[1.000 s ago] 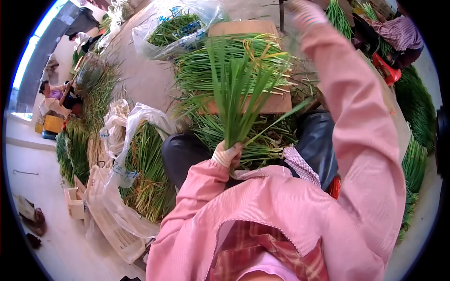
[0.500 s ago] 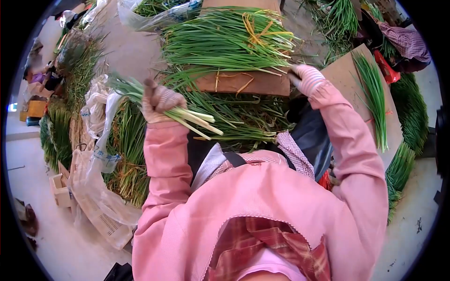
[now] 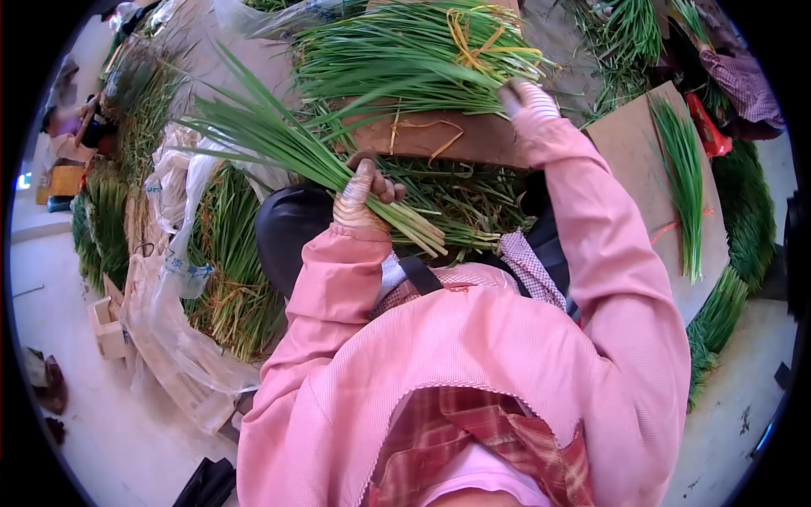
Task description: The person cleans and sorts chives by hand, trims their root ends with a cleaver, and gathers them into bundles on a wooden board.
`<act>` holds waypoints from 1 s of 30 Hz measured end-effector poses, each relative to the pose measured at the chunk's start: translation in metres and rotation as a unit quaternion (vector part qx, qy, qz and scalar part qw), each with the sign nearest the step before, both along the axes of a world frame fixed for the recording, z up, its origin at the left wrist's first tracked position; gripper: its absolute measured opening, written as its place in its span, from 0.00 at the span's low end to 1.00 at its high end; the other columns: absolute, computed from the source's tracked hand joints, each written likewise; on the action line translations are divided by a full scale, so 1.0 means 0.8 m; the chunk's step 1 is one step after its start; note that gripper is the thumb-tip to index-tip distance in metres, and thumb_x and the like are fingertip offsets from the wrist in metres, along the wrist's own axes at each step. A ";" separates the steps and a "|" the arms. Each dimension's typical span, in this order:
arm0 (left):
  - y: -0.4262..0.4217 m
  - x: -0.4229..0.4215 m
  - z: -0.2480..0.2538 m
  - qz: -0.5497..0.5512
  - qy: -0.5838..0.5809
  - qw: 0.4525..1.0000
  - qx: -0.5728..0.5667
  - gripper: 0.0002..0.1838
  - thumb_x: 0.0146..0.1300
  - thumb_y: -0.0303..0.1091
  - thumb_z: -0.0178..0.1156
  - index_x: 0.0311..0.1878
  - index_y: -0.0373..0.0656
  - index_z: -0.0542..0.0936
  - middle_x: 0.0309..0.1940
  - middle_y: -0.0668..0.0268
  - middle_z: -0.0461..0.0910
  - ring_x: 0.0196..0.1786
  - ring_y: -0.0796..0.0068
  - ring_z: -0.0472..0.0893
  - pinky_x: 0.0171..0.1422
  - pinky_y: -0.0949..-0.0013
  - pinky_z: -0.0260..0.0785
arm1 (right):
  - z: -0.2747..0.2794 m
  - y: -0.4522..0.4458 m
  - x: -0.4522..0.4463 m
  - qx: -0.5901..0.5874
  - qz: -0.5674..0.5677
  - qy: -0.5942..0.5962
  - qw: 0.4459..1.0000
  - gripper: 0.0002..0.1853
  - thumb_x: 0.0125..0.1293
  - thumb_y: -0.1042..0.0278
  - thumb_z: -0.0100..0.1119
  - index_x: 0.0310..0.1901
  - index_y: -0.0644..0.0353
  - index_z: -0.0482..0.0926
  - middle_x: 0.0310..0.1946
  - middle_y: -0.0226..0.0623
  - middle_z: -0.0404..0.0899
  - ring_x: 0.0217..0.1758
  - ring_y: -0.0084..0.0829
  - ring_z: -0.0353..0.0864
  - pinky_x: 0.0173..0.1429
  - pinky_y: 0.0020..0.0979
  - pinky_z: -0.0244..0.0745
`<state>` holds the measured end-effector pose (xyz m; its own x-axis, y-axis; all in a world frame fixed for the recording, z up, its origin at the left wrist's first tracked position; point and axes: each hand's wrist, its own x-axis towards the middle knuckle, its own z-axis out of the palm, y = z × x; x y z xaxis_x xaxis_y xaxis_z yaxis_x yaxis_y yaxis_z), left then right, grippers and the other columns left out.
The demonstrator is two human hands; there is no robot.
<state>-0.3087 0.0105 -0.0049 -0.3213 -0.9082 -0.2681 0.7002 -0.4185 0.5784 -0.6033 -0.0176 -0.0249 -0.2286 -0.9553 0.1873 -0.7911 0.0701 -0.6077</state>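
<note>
My left hand [image 3: 368, 193], in a striped glove, is closed around a bunch of garlic chives [image 3: 291, 139]. Their leaves fan out to the upper left, and the pale stem ends point to the lower right above my lap. At the right end of a larger chive pile [image 3: 397, 55], my gloved right hand [image 3: 529, 103] has its fingers closed on a few chive stalks near their stem ends. The pile lies on a brown board [image 3: 439, 139], with yellow ties [image 3: 473, 42] across it. A loose yellow tie [image 3: 443, 139] hangs over the board's near edge.
Loose chives [image 3: 456, 194] lie below the board. To the left are a plastic bag [image 3: 190, 220] and bundled chives [image 3: 232, 270]. A cardboard sheet [image 3: 629, 135] on the right carries a small chive bundle [image 3: 680, 169]. Other people's sleeves [image 3: 743, 84] show at the upper right.
My left hand has moved right and down with its bunch, whose leaves now spread more to the upper left. My right hand has shifted slightly up and left, onto stalks of the pile.
</note>
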 end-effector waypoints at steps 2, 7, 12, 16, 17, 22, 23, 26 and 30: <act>0.012 -0.003 -0.007 0.005 -0.067 0.997 0.049 0.13 0.56 0.38 0.58 0.43 0.49 0.71 0.15 0.75 0.59 0.16 0.81 0.61 0.28 0.70 0.65 | 0.029 0.026 0.009 -0.010 -0.056 -0.230 0.972 0.14 0.59 0.59 0.51 0.38 0.61 0.74 0.26 0.42 0.75 0.30 0.35 0.73 0.38 0.31 0.67; 0.033 -0.033 -0.026 -0.057 -0.161 0.978 0.118 0.19 0.52 0.39 0.62 0.47 0.47 0.71 0.25 0.68 0.73 0.20 0.77 0.70 0.25 0.70 0.69 | -0.013 0.107 0.072 0.092 0.027 -0.387 0.917 0.08 0.63 0.66 0.49 0.38 0.61 0.74 0.29 0.28 0.73 0.33 0.18 0.68 0.40 0.21 0.67; 0.028 -0.037 -0.027 -0.122 -0.201 0.970 0.064 0.24 0.49 0.40 0.64 0.49 0.43 0.70 0.30 0.65 0.75 0.27 0.73 0.74 0.28 0.71 0.69 | 0.016 0.147 0.151 0.196 0.176 -0.309 0.914 0.06 0.60 0.72 0.49 0.37 0.63 0.74 0.25 0.32 0.73 0.30 0.20 0.68 0.35 0.24 0.67; -0.004 -0.017 -0.017 -0.040 -0.148 0.987 -0.047 0.17 0.48 0.34 0.65 0.41 0.43 0.72 0.29 0.64 0.75 0.29 0.70 0.75 0.32 0.66 0.70 | 0.040 0.120 0.124 0.126 0.273 -0.168 0.939 0.06 0.58 0.70 0.50 0.32 0.63 0.75 0.25 0.42 0.75 0.30 0.32 0.74 0.36 0.30 0.68; -0.024 0.001 -0.019 -0.002 -0.167 0.983 -0.073 0.16 0.47 0.33 0.65 0.39 0.43 0.72 0.28 0.65 0.75 0.29 0.70 0.74 0.33 0.65 0.70 | 0.019 0.096 0.097 0.048 0.232 -0.059 0.970 0.05 0.54 0.72 0.52 0.31 0.62 0.76 0.25 0.44 0.75 0.31 0.36 0.75 0.37 0.32 0.70; -0.061 0.056 0.053 0.142 -0.004 0.987 -0.080 0.20 0.46 0.31 0.66 0.42 0.52 0.70 0.30 0.73 0.72 0.27 0.76 0.72 0.33 0.66 0.70 | 0.002 0.018 -0.009 -0.047 0.028 0.242 0.969 0.28 0.49 0.51 0.58 0.50 0.57 0.67 0.43 0.48 0.71 0.45 0.47 0.71 0.46 0.41 0.68; -0.060 0.061 0.056 0.160 0.000 0.986 -0.056 0.20 0.46 0.31 0.66 0.43 0.53 0.70 0.29 0.74 0.72 0.27 0.77 0.72 0.32 0.66 0.69 | -0.004 0.008 -0.014 -0.016 0.001 0.289 0.957 0.32 0.48 0.48 0.58 0.53 0.56 0.65 0.45 0.49 0.70 0.46 0.48 0.70 0.47 0.42 0.67; -0.053 0.060 0.030 0.127 0.035 0.991 -0.028 0.23 0.47 0.31 0.65 0.47 0.54 0.69 0.29 0.75 0.72 0.26 0.79 0.72 0.31 0.66 0.70 | 0.001 0.001 0.023 0.176 -0.015 0.297 0.938 0.34 0.49 0.48 0.57 0.56 0.53 0.60 0.47 0.49 0.68 0.49 0.47 0.68 0.49 0.43 0.66; -0.044 0.054 -0.003 0.083 0.080 0.983 0.143 0.16 0.50 0.34 0.63 0.42 0.43 0.73 0.30 0.68 0.74 0.29 0.75 0.75 0.32 0.66 0.72 | 0.001 0.024 0.064 0.199 0.105 0.306 0.925 0.26 0.48 0.60 0.57 0.51 0.52 0.65 0.45 0.49 0.68 0.47 0.47 0.68 0.47 0.44 0.67</act>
